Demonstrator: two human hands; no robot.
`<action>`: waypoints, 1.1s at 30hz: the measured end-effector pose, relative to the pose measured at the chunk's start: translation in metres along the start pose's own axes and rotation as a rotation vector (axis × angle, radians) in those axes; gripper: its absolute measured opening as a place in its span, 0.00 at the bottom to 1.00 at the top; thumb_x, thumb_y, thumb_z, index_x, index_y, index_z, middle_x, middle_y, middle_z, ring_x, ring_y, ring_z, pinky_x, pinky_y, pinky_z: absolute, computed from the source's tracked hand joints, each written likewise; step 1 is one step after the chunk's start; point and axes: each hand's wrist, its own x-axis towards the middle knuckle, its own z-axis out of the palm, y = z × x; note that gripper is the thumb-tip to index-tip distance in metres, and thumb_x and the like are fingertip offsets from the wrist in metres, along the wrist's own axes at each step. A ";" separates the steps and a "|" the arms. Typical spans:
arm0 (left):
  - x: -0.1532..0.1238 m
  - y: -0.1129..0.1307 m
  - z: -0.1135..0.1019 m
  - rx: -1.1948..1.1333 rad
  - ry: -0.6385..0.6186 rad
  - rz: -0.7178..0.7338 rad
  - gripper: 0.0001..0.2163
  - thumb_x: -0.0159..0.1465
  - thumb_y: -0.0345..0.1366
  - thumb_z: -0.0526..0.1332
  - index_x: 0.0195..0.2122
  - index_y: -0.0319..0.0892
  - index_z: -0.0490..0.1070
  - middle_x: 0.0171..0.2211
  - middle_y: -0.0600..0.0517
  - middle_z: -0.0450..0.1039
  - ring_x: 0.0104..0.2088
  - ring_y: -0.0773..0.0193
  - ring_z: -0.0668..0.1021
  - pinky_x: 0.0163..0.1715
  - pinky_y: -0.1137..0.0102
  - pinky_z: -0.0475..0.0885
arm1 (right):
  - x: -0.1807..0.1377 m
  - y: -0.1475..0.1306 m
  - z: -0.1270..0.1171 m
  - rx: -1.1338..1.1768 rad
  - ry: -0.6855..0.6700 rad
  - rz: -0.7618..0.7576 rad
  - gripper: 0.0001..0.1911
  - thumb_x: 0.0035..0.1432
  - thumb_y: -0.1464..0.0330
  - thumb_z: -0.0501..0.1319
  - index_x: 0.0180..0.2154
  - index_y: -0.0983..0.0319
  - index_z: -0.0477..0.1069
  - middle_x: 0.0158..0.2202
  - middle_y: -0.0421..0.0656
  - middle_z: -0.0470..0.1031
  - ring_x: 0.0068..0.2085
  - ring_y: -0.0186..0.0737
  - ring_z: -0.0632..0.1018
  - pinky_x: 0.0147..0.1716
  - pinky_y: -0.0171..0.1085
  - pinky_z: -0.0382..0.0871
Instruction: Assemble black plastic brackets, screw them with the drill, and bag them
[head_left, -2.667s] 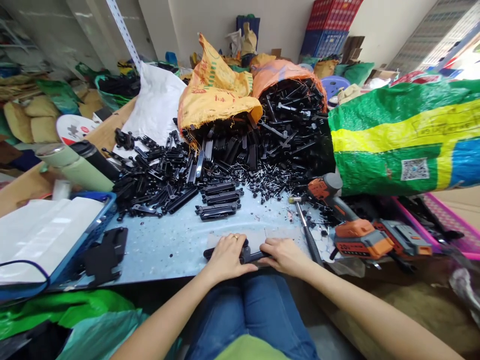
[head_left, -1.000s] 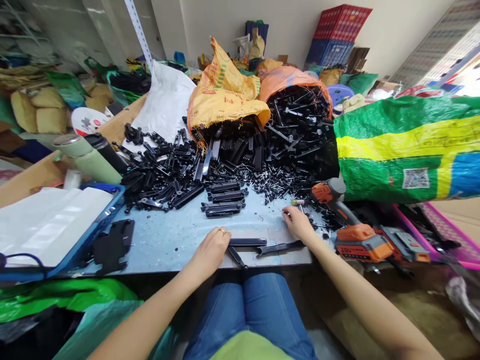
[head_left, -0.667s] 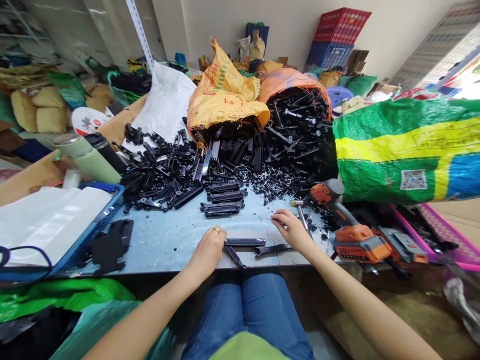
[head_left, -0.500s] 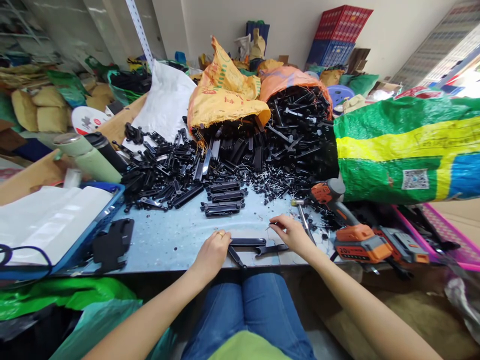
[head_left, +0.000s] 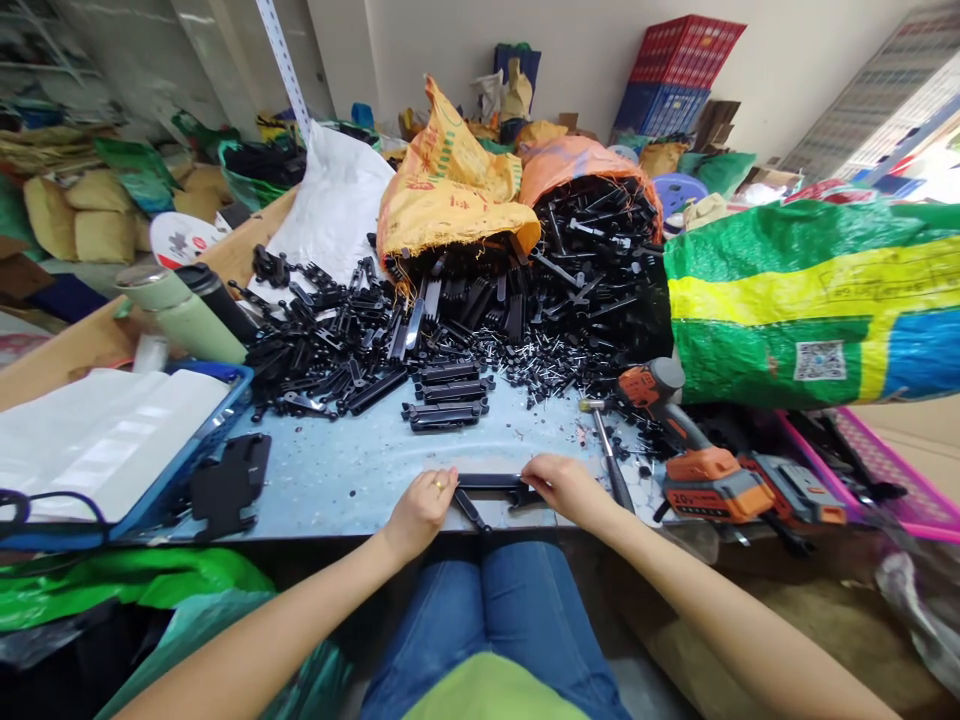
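Observation:
At the front edge of the bench, my left hand (head_left: 422,512) is closed on the left end of a black hinged bracket (head_left: 489,481). A short black arm (head_left: 472,512) of it angles down toward me, and another black piece (head_left: 520,497) lies by its right end. My right hand (head_left: 564,487) is closed in a pinch at that right end; the small pin seen in its fingertips earlier is hidden now. Just right of this hand lies a hammer (head_left: 611,455). Several assembled black brackets (head_left: 448,413) are stacked beyond my hands.
Loose pins (head_left: 536,365) and heaped black parts (head_left: 315,350) cover the bench's back, before a yellow sack (head_left: 450,215) and an orange sack (head_left: 585,160). An orange-grey power drill (head_left: 712,480) lies right, near a pink basket (head_left: 900,490). A blue basket (head_left: 214,430) stands left.
My right hand has moved down and left, bringing its pinched fingers to the bracket's right end. My left hand keeps its hold at the left end.

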 end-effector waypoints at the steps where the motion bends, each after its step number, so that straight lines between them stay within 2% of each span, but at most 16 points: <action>1: -0.001 0.000 -0.001 0.017 -0.014 0.004 0.15 0.66 0.25 0.43 0.49 0.34 0.65 0.32 0.43 0.72 0.34 0.59 0.75 0.33 0.62 0.72 | -0.001 0.000 0.003 -0.022 -0.010 -0.012 0.11 0.62 0.70 0.51 0.34 0.63 0.71 0.33 0.46 0.74 0.37 0.38 0.74 0.37 0.35 0.66; 4: -0.002 0.005 -0.005 0.093 -0.022 -0.068 0.15 0.66 0.28 0.46 0.51 0.37 0.64 0.39 0.41 0.73 0.42 0.54 0.74 0.39 0.58 0.69 | -0.009 0.004 0.014 -0.035 0.030 -0.049 0.13 0.63 0.70 0.48 0.38 0.63 0.71 0.35 0.47 0.74 0.39 0.39 0.74 0.39 0.37 0.67; 6: 0.003 0.014 -0.003 0.097 -0.014 -0.090 0.15 0.66 0.32 0.49 0.53 0.38 0.62 0.48 0.40 0.70 0.50 0.50 0.70 0.46 0.54 0.63 | -0.017 0.013 0.020 -0.039 0.066 -0.095 0.13 0.63 0.66 0.49 0.44 0.62 0.70 0.40 0.48 0.74 0.42 0.40 0.73 0.41 0.39 0.66; 9: 0.022 0.029 0.006 0.011 -0.102 0.062 0.20 0.65 0.40 0.52 0.55 0.37 0.60 0.53 0.39 0.65 0.54 0.50 0.67 0.50 0.56 0.60 | -0.029 0.030 0.024 -0.186 0.118 -0.050 0.22 0.57 0.53 0.55 0.46 0.63 0.69 0.42 0.52 0.72 0.42 0.45 0.72 0.39 0.41 0.66; 10: 0.031 0.033 0.009 -0.006 -0.155 0.090 0.21 0.64 0.43 0.52 0.55 0.35 0.60 0.52 0.38 0.66 0.52 0.50 0.68 0.48 0.57 0.62 | -0.032 0.036 0.024 -0.255 0.127 -0.005 0.25 0.55 0.50 0.55 0.41 0.64 0.70 0.38 0.52 0.73 0.40 0.46 0.73 0.37 0.41 0.66; 12: 0.048 0.036 0.010 -0.016 -0.245 0.031 0.21 0.64 0.46 0.51 0.50 0.34 0.65 0.43 0.38 0.71 0.44 0.51 0.72 0.40 0.60 0.66 | -0.035 0.042 0.019 -0.352 0.128 0.062 0.27 0.55 0.46 0.52 0.30 0.65 0.71 0.28 0.49 0.71 0.32 0.43 0.72 0.31 0.38 0.64; 15: 0.061 0.039 -0.009 -0.102 -0.271 -0.114 0.24 0.65 0.49 0.44 0.32 0.36 0.71 0.29 0.42 0.73 0.33 0.54 0.74 0.31 0.63 0.67 | -0.034 0.034 0.000 -0.261 0.093 -0.006 0.31 0.59 0.46 0.43 0.22 0.63 0.66 0.22 0.46 0.67 0.26 0.39 0.69 0.27 0.37 0.59; 18: 0.052 0.051 -0.045 -0.413 -0.116 -0.094 0.30 0.66 0.49 0.32 0.24 0.41 0.67 0.22 0.46 0.69 0.25 0.61 0.71 0.26 0.66 0.65 | -0.030 0.001 -0.016 0.154 0.025 -0.209 0.34 0.61 0.48 0.32 0.20 0.61 0.62 0.18 0.43 0.63 0.23 0.37 0.67 0.26 0.37 0.59; 21: 0.040 0.075 -0.071 -0.745 0.112 -0.095 0.31 0.65 0.49 0.26 0.22 0.43 0.63 0.17 0.50 0.63 0.20 0.64 0.68 0.23 0.68 0.64 | -0.019 -0.044 -0.001 0.588 0.021 -0.304 0.34 0.60 0.48 0.28 0.20 0.60 0.59 0.16 0.41 0.60 0.22 0.37 0.65 0.25 0.37 0.61; 23: 0.037 0.087 -0.073 -0.847 0.313 -0.181 0.30 0.66 0.49 0.28 0.23 0.43 0.64 0.18 0.49 0.64 0.22 0.63 0.69 0.24 0.66 0.65 | -0.004 -0.069 0.027 0.752 0.240 -0.212 0.34 0.57 0.46 0.28 0.25 0.59 0.61 0.21 0.44 0.63 0.25 0.40 0.68 0.28 0.40 0.64; 24: 0.038 0.089 -0.070 -0.858 0.417 -0.212 0.29 0.66 0.49 0.29 0.26 0.42 0.66 0.21 0.48 0.66 0.24 0.62 0.71 0.25 0.66 0.67 | 0.006 -0.078 0.043 0.795 0.414 -0.135 0.34 0.57 0.46 0.28 0.31 0.59 0.63 0.27 0.47 0.66 0.30 0.42 0.70 0.31 0.42 0.66; 26: 0.040 0.083 -0.057 -0.788 0.561 -0.192 0.29 0.66 0.49 0.31 0.38 0.40 0.68 0.27 0.46 0.71 0.29 0.60 0.73 0.28 0.65 0.69 | 0.031 -0.082 0.069 0.863 0.696 -0.038 0.27 0.60 0.51 0.31 0.43 0.56 0.61 0.42 0.49 0.66 0.40 0.45 0.71 0.39 0.45 0.66; 27: 0.041 0.074 -0.049 -0.697 0.579 -0.149 0.29 0.66 0.50 0.32 0.45 0.38 0.67 0.31 0.44 0.72 0.32 0.59 0.74 0.30 0.64 0.69 | 0.047 -0.078 0.076 0.872 0.751 -0.045 0.22 0.62 0.55 0.34 0.46 0.55 0.59 0.47 0.48 0.64 0.44 0.44 0.70 0.41 0.45 0.66; 30: 0.043 0.034 -0.024 -0.260 0.448 -0.072 0.34 0.63 0.57 0.35 0.54 0.36 0.63 0.34 0.42 0.71 0.34 0.57 0.73 0.31 0.65 0.68 | 0.103 -0.041 0.068 0.647 0.667 -0.152 0.14 0.62 0.60 0.46 0.44 0.58 0.64 0.49 0.47 0.65 0.51 0.45 0.66 0.49 0.46 0.61; 31: 0.044 0.019 -0.016 -0.121 0.365 -0.077 0.35 0.61 0.59 0.37 0.54 0.37 0.64 0.33 0.43 0.71 0.34 0.57 0.72 0.32 0.65 0.67 | 0.125 -0.024 0.059 0.495 0.629 -0.140 0.13 0.60 0.60 0.50 0.42 0.60 0.65 0.48 0.48 0.66 0.52 0.46 0.65 0.51 0.46 0.59; 33: 0.045 -0.009 -0.002 0.069 0.186 -0.088 0.35 0.58 0.61 0.42 0.55 0.39 0.64 0.32 0.44 0.70 0.34 0.57 0.71 0.32 0.66 0.66 | 0.169 0.009 0.037 0.183 0.535 -0.012 0.13 0.61 0.62 0.50 0.42 0.62 0.67 0.49 0.49 0.66 0.53 0.44 0.64 0.53 0.44 0.57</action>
